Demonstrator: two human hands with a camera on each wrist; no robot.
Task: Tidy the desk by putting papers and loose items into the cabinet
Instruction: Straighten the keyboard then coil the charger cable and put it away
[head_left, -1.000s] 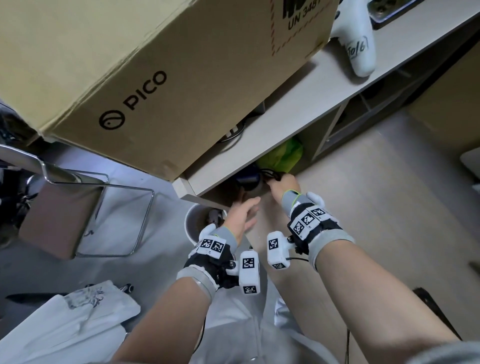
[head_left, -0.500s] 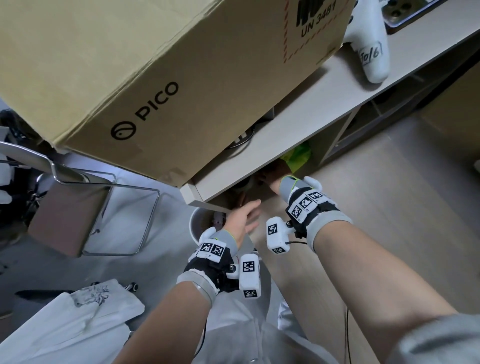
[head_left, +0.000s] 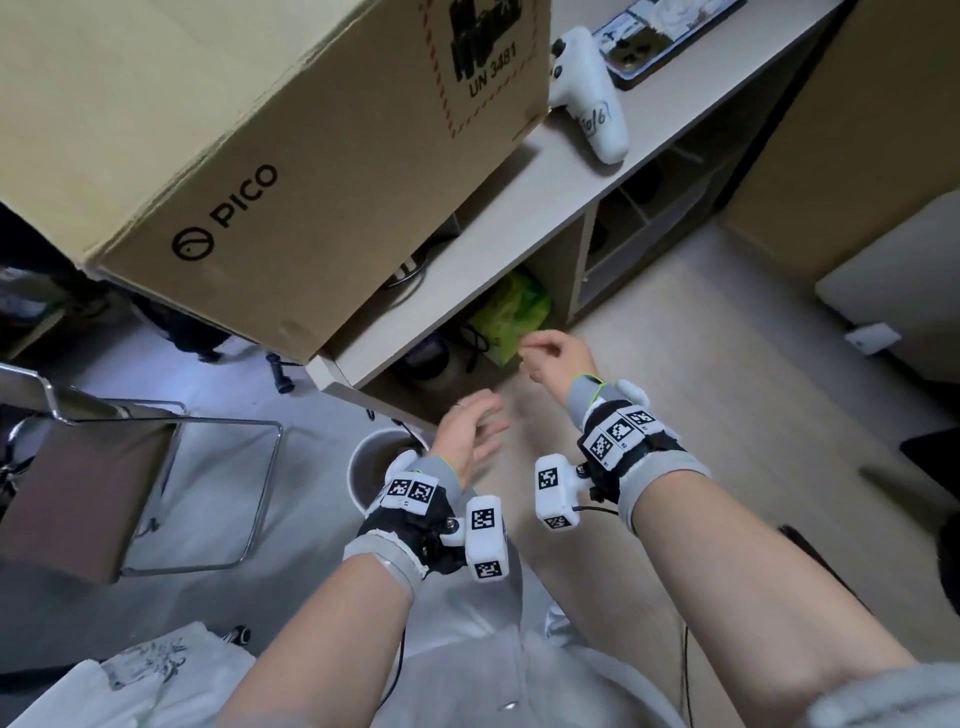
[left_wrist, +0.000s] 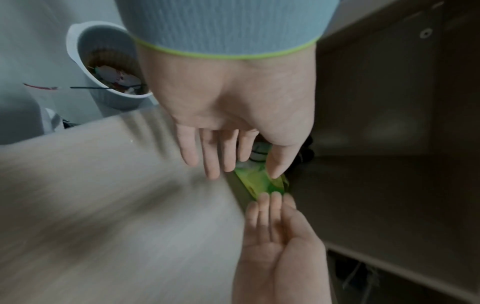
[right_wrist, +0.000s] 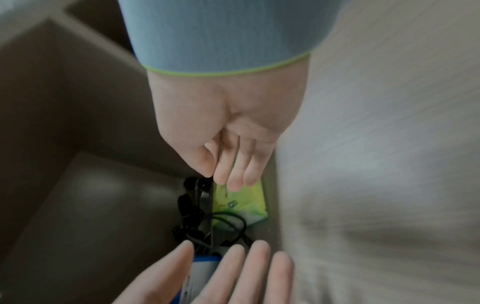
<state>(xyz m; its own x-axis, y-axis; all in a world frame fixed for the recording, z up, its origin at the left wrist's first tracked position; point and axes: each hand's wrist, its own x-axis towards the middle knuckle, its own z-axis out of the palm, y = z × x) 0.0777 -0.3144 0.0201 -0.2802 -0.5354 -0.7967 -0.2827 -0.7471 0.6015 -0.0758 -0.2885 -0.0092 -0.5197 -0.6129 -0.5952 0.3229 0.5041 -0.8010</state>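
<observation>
The cabinet compartment (head_left: 457, 384) under the desk (head_left: 519, 218) stands open. Inside it lie a green packet (head_left: 511, 312), a black cable (head_left: 475, 338) and a dark round item (head_left: 428, 356). My right hand (head_left: 540, 353) hovers just outside the opening in front of the packet, its fingers relaxed and holding nothing. My left hand (head_left: 483, 431) is lower and to the left, fingers straight, also holding nothing. The right wrist view shows the right hand (right_wrist: 228, 176) above the cable (right_wrist: 192, 214) and the packet (right_wrist: 239, 203). In the left wrist view the left hand (left_wrist: 233, 164) is over the packet (left_wrist: 259, 181).
A large PICO cardboard box (head_left: 260, 130), a white controller (head_left: 592, 98) and a phone (head_left: 644, 47) sit on the desk. A white bin (head_left: 379, 462) stands on the floor left of the cabinet, a metal-framed chair (head_left: 104, 467) further left. More open shelves (head_left: 639, 223) lie to the right.
My right hand has drawn back out of the cabinet with nothing in it; the dark item and cable stay inside. The left hand has stayed near the opening.
</observation>
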